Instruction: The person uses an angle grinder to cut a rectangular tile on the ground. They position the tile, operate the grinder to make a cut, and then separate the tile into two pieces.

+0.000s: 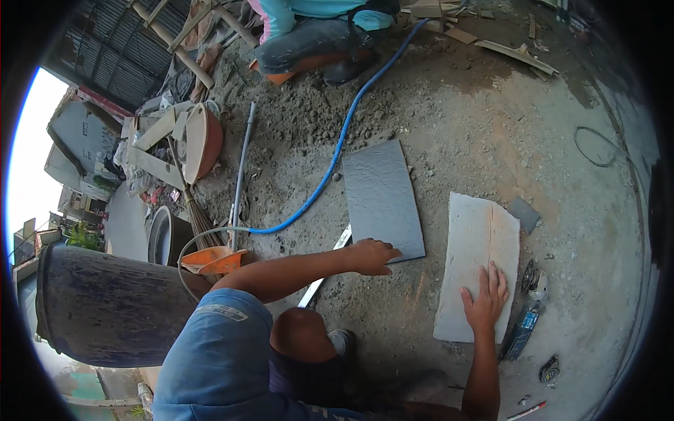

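My left hand (372,257) is at the near edge of a dark grey textured tile (385,196). Its fingers are bent over that edge, with the thumb just outside it. The tile lies on the rough ground, and a silvery straight bar (324,270) shows from beneath its left side. To the right, my right hand (486,298) rests flat on a pale, whitish slab (472,238), fingers stretched out. A thin line runs lengthwise along the slab. Close against its right side lies a blue angle grinder (521,331).
A blue hose (344,133) curves across the ground. A large dark barrel (119,305), orange scoop-like piece (214,262), bucket (168,235) and twig broom (196,210) are at left. Another person (316,45) crouches beyond loose soil. A coiled tape measure (550,368) lies near right.
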Demonstrator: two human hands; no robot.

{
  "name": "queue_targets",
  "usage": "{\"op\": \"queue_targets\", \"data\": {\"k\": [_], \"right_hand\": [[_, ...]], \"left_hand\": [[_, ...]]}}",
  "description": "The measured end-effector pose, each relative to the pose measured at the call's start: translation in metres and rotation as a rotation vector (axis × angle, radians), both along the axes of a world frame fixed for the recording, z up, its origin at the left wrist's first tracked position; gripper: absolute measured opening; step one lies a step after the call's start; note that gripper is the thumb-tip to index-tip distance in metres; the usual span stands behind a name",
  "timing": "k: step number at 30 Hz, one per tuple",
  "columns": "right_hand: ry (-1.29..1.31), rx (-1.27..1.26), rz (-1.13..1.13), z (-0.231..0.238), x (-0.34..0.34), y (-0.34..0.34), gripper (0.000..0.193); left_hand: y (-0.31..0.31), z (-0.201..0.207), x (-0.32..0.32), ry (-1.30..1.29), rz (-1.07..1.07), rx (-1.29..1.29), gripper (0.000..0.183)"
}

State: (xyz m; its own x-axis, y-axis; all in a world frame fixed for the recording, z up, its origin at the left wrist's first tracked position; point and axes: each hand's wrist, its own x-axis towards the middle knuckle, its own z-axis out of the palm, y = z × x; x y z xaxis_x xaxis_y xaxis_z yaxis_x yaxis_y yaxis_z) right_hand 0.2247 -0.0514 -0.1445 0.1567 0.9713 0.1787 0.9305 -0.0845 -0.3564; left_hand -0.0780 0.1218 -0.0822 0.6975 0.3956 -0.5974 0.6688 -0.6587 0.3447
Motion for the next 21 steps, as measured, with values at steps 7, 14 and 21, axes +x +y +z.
{"op": "queue_targets", "data": {"k": [7, 14, 21], "right_hand": [[-0.164, -0.119, 0.074, -0.007, -0.008, -0.011, 0.076], [-0.254, -0.464, 0.138, 0.034, -0.011, -0.002, 0.095], [-0.262, -0.566, 0.024, 0.035, -0.032, -0.001, 0.093]], "left_hand": [[-0.007, -0.006, -0.073, -0.262, 0.158, 0.03, 0.056], [-0.017, 0.003, -0.134, -0.394, 0.323, 0.029, 0.054], [-0.006, 0.023, -0.14, -0.436, 0.272, 0.165, 0.041]]}}
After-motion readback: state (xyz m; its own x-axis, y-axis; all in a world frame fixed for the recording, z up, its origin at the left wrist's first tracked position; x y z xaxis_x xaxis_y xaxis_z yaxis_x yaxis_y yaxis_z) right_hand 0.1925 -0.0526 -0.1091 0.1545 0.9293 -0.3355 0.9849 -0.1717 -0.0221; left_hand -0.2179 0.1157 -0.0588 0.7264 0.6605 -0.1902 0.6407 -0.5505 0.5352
